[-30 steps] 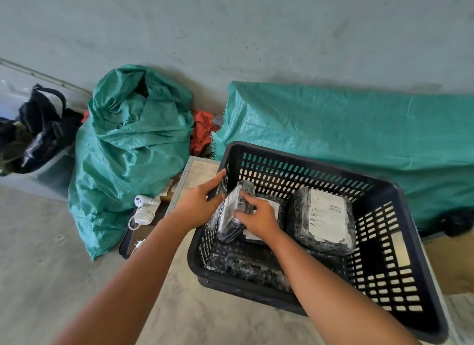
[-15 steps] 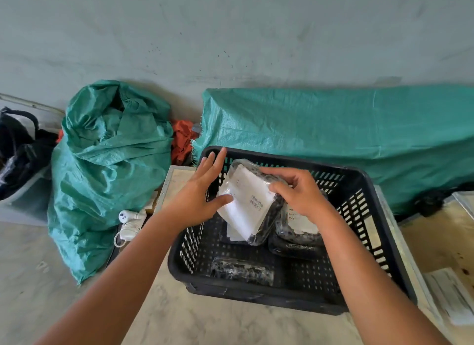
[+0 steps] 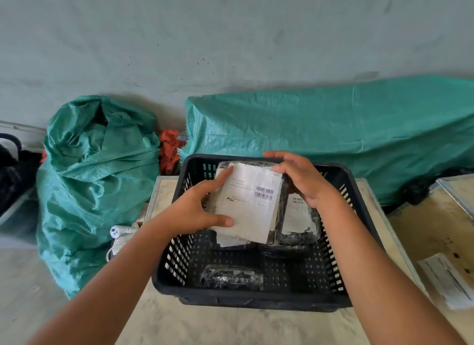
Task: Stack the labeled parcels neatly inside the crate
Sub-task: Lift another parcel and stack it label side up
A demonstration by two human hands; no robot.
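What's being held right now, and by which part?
A labeled parcel, label side up, above the crate. The left hand grips its left edge, thumb at the near-left corner; the right hand holds the top-right corner.

Held parcel (image 3: 250, 203): was edge-up against the crate's (image 3: 259, 301) 9 o'clock wall, then tilted; now label up and nearly flat, above the parcels inside.
Left hand (image 3: 197, 211): moved from the crate rim to the parcel's 9 o'clock edge.
Right hand (image 3: 298, 176): shifted to the 1 o'clock corner.
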